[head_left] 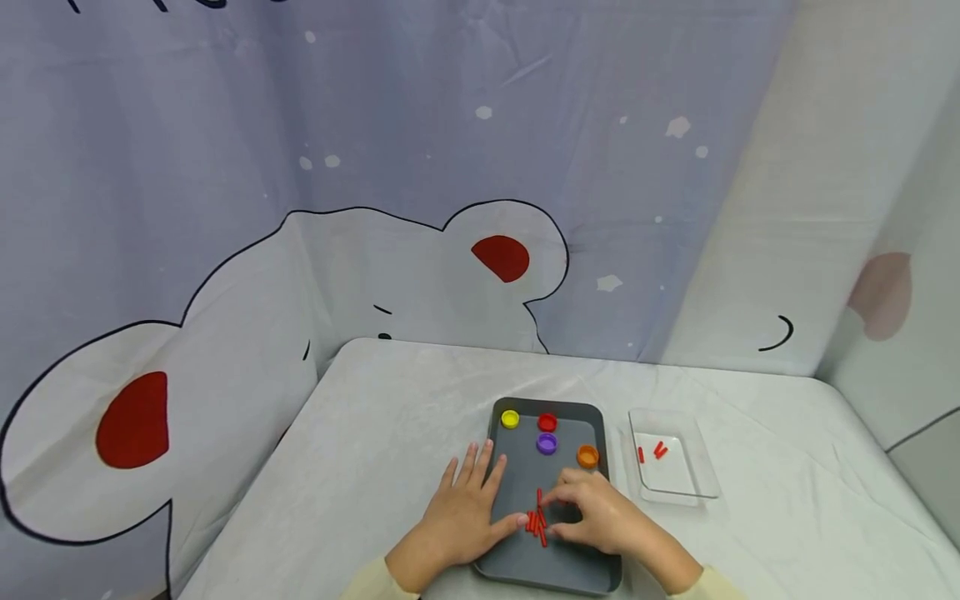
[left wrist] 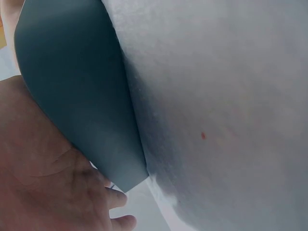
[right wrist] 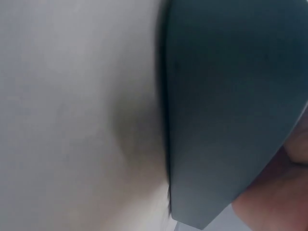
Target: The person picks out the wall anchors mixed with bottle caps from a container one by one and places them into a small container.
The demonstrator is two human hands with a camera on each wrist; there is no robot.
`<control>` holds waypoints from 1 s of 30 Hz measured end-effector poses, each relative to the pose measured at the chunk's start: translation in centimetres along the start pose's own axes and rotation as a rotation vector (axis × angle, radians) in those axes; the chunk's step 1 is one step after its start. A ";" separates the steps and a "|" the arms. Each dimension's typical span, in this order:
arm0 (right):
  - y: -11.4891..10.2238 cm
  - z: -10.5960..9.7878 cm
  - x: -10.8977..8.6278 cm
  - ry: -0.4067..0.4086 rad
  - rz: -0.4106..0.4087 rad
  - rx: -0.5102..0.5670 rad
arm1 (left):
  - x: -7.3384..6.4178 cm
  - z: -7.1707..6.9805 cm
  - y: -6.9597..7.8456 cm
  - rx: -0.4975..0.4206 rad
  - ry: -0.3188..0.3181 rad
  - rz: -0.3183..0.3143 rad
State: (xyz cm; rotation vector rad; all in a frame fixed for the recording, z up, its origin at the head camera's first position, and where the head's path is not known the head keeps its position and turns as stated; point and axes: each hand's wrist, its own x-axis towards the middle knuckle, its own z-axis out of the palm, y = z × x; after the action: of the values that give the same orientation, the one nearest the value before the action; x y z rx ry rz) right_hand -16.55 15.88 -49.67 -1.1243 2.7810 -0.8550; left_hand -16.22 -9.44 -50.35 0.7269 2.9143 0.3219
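A loose group of small red sticks [head_left: 536, 523] lies on the dark grey tray [head_left: 525, 562], in its near half. My left hand [head_left: 459, 515] rests over the tray's left edge with its fingers spread, thumb tip right at the sticks. From the right, my right hand [head_left: 596, 510] reaches over the tray, thumb and index finger apart beside the sticks. Its index fingertip is at the uppermost stick. The left wrist view shows the left palm [left wrist: 48, 163] beside the tray's outer wall [left wrist: 82, 82]. In the right wrist view the tray wall [right wrist: 226, 106] hides most of the right hand [right wrist: 274, 202].
Toward the tray's far end sit a yellow cap [head_left: 510, 419], a red cap [head_left: 547, 422], a purple cap [head_left: 547, 443] and an orange cap [head_left: 588, 456]. Right of the tray, a clear box [head_left: 693, 479] holds several red sticks [head_left: 660, 450]. White cloth [head_left: 375, 433] covers the table.
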 end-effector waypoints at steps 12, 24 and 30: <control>-0.4 0.3 0.3 -0.052 0.079 -0.080 | 0.2 0.4 -0.2 0.005 0.003 0.001; -0.6 0.5 0.4 -0.051 0.095 -0.113 | 0.2 0.6 -0.2 -0.001 0.021 0.003; -0.6 0.6 0.4 -0.030 0.074 -0.125 | 0.2 0.7 -0.2 -0.006 0.015 -0.004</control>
State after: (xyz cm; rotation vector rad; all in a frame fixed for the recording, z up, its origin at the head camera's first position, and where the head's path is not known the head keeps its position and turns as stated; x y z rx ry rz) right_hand -16.32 15.02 -49.82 -1.0323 2.8661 -0.6611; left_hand -16.39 -9.39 -51.04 0.7215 2.9276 0.3367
